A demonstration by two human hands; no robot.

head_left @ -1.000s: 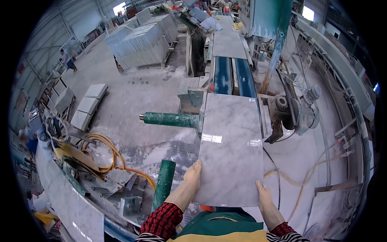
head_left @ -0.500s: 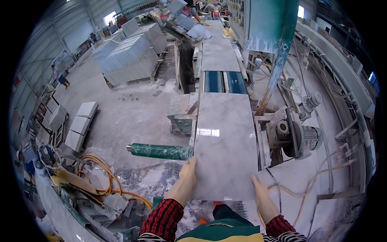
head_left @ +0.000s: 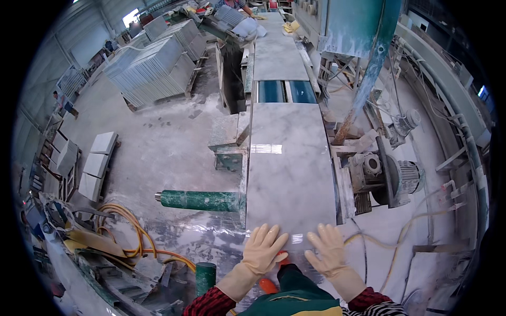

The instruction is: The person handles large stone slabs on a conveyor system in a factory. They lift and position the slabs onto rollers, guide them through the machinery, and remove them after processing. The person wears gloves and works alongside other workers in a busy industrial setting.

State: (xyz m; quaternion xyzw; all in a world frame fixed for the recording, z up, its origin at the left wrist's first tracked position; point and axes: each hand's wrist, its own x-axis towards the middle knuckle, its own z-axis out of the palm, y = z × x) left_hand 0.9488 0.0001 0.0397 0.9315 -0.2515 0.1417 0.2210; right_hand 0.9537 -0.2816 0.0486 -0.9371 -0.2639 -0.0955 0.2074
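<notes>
A polished white-grey marble slab lies flat on the conveyor in front of me. My left hand, in a cream rubber glove, rests at the slab's near left corner with its fingers spread. At the near right corner, my right hand, gloved the same way, also has its fingers apart. Neither hand grips the edge; the fingertips are on or just above the slab's near end. Beyond this slab, blue conveyor belts show in a gap before a second slab.
A green roller sticks out left of the conveyor. Motors and a blue-green machine stand on the right. Stacked slabs sit on the floor at far left. Orange hoses coil near left. A co-worker is at the far end.
Both hands have gone from holding the slab's side edges to lying spread at its near end. The slab has moved forward, narrowing the belt gap. The head view has shifted slightly.
</notes>
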